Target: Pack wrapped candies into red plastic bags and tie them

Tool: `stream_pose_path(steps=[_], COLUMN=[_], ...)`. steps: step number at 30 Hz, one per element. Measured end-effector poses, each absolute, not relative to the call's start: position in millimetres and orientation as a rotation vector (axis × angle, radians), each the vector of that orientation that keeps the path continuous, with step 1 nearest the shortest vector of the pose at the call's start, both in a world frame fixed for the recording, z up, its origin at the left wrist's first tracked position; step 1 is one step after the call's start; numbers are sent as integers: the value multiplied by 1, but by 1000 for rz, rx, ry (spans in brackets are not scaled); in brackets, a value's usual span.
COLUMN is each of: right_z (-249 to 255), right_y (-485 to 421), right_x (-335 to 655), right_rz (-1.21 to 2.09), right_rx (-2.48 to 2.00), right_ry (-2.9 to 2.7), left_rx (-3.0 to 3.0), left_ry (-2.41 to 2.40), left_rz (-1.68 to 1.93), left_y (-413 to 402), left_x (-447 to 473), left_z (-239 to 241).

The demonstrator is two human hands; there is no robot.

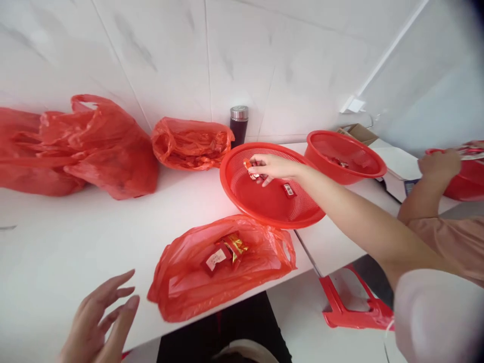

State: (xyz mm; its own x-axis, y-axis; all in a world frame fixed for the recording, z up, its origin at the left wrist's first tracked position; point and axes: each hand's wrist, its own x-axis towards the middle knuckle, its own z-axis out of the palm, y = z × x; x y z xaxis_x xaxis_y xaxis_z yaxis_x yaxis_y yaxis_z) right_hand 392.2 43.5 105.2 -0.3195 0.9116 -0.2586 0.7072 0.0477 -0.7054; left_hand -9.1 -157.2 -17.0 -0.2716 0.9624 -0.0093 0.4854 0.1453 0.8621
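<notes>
My right hand (269,168) reaches across into a red mesh basket (242,194) on the white table, its fingers pinched on small wrapped candies (252,171). One more small red packet (289,190) lies on the basket floor. My left hand (99,322) hovers open over the table's near edge, fingers spread, holding nothing. Just right of it lies a red plastic bag (196,287) with a few wrapped sweets (226,252) inside.
Two bulky red bags (75,151) and a smaller open one (191,143) line the wall, beside a dark flask (239,123). A second red basket (344,156) stands further right. Another person's hand (438,166) holds a red bowl at the right edge. A red stool (351,302) stands below.
</notes>
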Motion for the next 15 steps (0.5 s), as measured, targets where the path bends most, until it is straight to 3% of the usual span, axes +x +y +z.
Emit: stream_pose_path(steps=[4, 6, 10, 15], right_z=[129, 120, 77, 58], right_y=[-29, -61, -82, -73], right_x=[334, 303, 266, 275], right_rz=[1612, 1639, 1017, 669], right_rx=[-1186, -1145, -1236, -1349], right_ry=[-2093, -2304, -2647, -2763], left_rx=[1291, 1251, 1054, 937], left_ry=[1774, 1701, 1565, 1532], left_rz=[773, 739, 1042, 1299], left_y=[-161, -161, -154, -149], left_x=[6, 20, 41, 36], left_z=[-5, 1, 12, 22])
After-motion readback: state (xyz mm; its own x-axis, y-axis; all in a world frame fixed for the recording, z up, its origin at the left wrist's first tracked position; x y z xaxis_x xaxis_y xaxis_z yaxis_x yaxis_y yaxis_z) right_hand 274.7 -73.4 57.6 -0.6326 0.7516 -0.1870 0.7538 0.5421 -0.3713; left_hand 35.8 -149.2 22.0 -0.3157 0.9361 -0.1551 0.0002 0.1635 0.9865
